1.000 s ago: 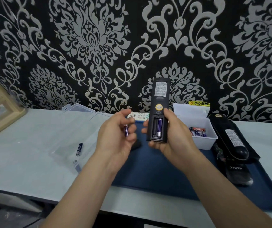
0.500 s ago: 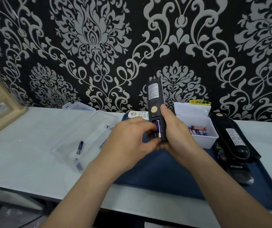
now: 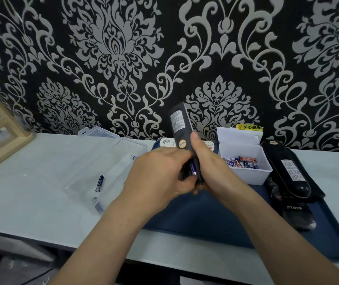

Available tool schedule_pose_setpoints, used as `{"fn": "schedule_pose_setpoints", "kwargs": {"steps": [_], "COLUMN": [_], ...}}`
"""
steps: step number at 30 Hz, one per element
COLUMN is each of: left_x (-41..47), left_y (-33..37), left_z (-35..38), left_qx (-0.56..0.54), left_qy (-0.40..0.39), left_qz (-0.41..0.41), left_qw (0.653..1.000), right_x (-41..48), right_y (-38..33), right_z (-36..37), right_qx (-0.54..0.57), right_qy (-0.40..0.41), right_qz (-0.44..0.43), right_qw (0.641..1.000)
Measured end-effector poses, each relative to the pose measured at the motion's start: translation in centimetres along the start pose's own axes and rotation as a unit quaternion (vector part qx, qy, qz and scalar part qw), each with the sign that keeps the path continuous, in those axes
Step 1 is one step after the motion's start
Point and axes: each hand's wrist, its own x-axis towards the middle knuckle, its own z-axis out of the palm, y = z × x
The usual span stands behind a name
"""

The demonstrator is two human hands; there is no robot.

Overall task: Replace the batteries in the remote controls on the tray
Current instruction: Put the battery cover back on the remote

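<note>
**Seating a battery in the hand-held remote**

Head view: your right hand [image 3: 211,167] wraps the lower half of the black remote [image 3: 179,124]. The thumb lies up its back, and the remote stands nearly upright, tipped a little toward 11 o'clock, above the blue tray [image 3: 205,219]. Your left hand [image 3: 160,171] comes in from 9 o'clock with its fingers curled onto the open battery bay. They pinch a purple battery [image 3: 193,168] whose metal end shows at the bay's lower end. The hand hides whether a second cell sits beside it.

At 3 o'clock from your hands, the white bin [image 3: 248,173] on the tray holds a heap of batteries. Beyond it, toward 4 o'clock, a second black remote [image 3: 287,167] lies back-up across a darker one. A white remote [image 3: 165,142] peeks out at 12 o'clock, behind your hands. At 9 o'clock, off the tray, an open clear case [image 3: 102,161] holds a loose battery [image 3: 99,183].

You appear to be mid-insertion on this remote. The next move probably calls for pressing the cell flat against its spring, checking its polarity, then finding the cover, which I cannot see, and sliding it shut.
</note>
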Motion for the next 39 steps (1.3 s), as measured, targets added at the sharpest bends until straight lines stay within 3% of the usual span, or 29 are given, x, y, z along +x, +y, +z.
{"fn": "schedule_pose_setpoints", "kwargs": {"steps": [6,12,21,28,29,31,33,34,39], "left_x": [-0.1,-0.1,-0.1,0.9,1.2,2.0,3.0,3.5,5.7], "left_y": [0.3,-0.1,2.0,3.2,3.4,3.5,3.2,2.9,3.2], "left_z": [0.4,1.6,2.0,2.3,2.1,1.6,1.4,1.6,3.7], "left_qx": [0.015,-0.034,-0.222,-0.372,-0.401,-0.495,-0.568,-0.579,-0.606], "left_qy": [0.036,0.11,0.151,0.122,0.13,0.145,0.139,0.125,0.036], "left_qz": [0.016,0.069,-0.039,-0.226,-0.24,-0.286,-0.337,-0.36,-0.404], "left_qw": [0.999,0.991,0.962,0.892,0.875,0.807,0.738,0.721,0.684], "right_x": [0.5,0.4,0.1,-0.2,-0.2,-0.2,-0.2,-0.2,-0.9], "right_y": [0.4,-0.3,-0.6,-0.6,-0.6,-0.7,-1.0,-1.2,-2.2], "right_z": [0.4,0.6,-0.1,-0.2,-0.4,-0.6,-1.8,-2.7,-7.5], "right_qx": [0.029,0.136,0.259,0.222,0.214,0.194,0.159,0.147,0.101], "right_qy": [0.011,0.043,0.068,0.066,0.066,0.081,0.12,0.145,0.268], "right_qz": [0.018,0.063,0.044,0.037,0.027,-0.002,-0.044,-0.063,-0.101], "right_qw": [0.999,0.988,0.962,0.972,0.974,0.978,0.979,0.976,0.953]}}
